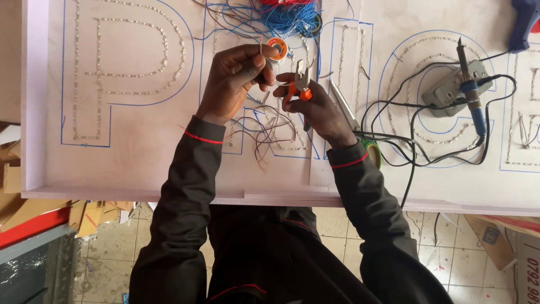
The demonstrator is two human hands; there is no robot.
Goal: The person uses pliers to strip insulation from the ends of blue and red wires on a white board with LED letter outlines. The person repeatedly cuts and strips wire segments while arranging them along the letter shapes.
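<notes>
The left hand [233, 73] pinches a thin wire [260, 49]; the right hand [315, 104] grips orange-handled pliers [301, 79]. Loose dark wires [264, 135] remain unjoined on the pale sign board [135, 157].

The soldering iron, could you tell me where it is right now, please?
In the head view the soldering iron lies on the right of the sign board, untouched, leaning across the grey power socket, beyond the right hand.
</notes>
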